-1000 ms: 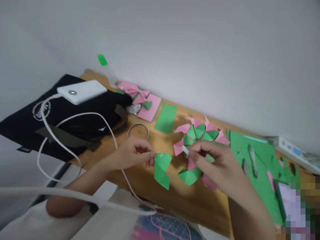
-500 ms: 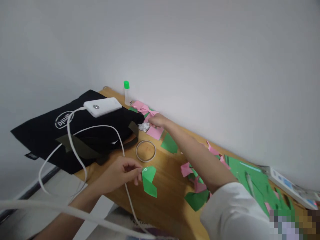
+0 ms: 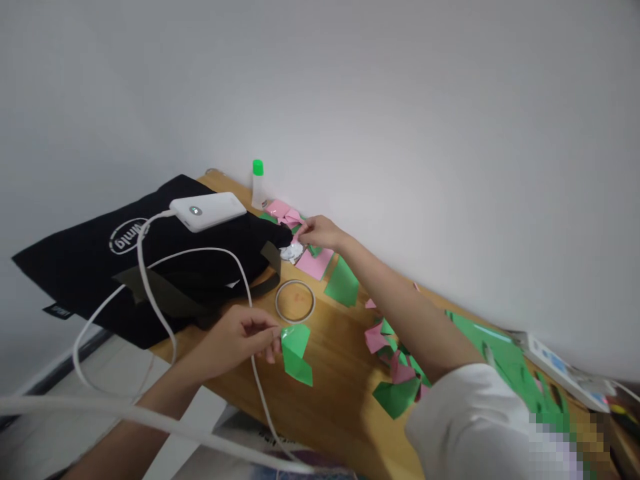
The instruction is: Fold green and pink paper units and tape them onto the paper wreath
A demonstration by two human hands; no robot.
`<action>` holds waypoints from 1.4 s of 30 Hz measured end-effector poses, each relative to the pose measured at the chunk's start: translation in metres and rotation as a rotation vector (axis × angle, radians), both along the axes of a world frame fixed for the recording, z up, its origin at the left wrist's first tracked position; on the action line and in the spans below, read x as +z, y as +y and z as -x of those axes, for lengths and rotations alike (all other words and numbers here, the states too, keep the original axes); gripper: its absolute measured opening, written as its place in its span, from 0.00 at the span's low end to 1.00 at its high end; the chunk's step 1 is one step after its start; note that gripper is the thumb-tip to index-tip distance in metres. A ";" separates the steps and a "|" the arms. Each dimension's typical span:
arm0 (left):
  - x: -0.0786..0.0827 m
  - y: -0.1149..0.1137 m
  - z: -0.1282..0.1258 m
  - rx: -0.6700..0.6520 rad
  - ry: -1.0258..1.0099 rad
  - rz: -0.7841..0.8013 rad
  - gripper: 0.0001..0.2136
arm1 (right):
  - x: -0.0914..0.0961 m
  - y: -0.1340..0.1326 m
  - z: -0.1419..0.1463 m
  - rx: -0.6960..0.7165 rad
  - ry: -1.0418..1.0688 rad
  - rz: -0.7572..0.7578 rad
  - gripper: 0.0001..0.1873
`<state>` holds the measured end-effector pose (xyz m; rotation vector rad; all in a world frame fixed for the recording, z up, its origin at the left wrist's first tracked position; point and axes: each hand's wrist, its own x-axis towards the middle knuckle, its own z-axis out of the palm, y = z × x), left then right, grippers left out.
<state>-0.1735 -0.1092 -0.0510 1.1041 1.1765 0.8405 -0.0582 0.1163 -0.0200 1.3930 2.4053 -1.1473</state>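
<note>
My left hand (image 3: 253,337) pinches a folded green paper piece (image 3: 296,353) by its upper left corner, where a shiny bit like clear tape shows. The piece is held over the table's near side. At the back, my right hand (image 3: 323,233) reaches into a small pile by the wall. Its fingers are closed at the edge of a pink folded paper (image 3: 286,213); the fingertips are partly hidden. Just below those fingers lie a crumpled white scrap (image 3: 293,252) and a flat pink square (image 3: 315,263). A green sheet (image 3: 343,283) sits under my right forearm.
A roll of tape (image 3: 295,301) lies mid-table. A black bag (image 3: 85,267) carries a white power bank (image 3: 209,211) with a cable (image 3: 145,293) looping across. A glue bottle (image 3: 257,187) stands by the wall. Folded papers (image 3: 397,399), green sheets (image 3: 505,360) and a power strip (image 3: 567,370) lie right.
My right hand has lifted slightly and shifted right, uncovering some green paper beneath it. My left hand still holds the green piece. The view has shifted slightly.
</note>
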 end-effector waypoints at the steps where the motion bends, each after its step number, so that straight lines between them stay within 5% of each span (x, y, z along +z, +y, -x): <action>1: 0.000 0.000 -0.001 0.000 -0.001 0.000 0.12 | -0.001 0.000 0.002 0.019 -0.006 -0.005 0.18; 16: 0.008 -0.003 -0.002 -0.011 0.013 -0.016 0.13 | 0.003 -0.006 0.021 0.203 -0.178 -0.179 0.17; 23: 0.007 -0.004 -0.002 -0.005 0.023 -0.028 0.14 | 0.004 -0.008 0.017 0.165 -0.057 -0.178 0.18; 27: 0.018 -0.002 -0.002 0.034 0.000 -0.061 0.13 | 0.020 -0.034 -0.002 0.128 0.113 -0.113 0.16; 31: 0.035 0.002 -0.009 0.085 -0.054 -0.135 0.14 | 0.046 -0.088 -0.049 0.156 0.259 0.052 0.16; 36: 0.051 0.007 -0.033 0.121 -0.073 -0.243 0.09 | 0.065 -0.158 -0.108 -0.210 0.627 0.241 0.07; 42: 0.064 0.010 -0.061 -0.002 0.070 -0.425 0.09 | 0.061 -0.191 -0.137 -0.501 0.820 0.026 0.01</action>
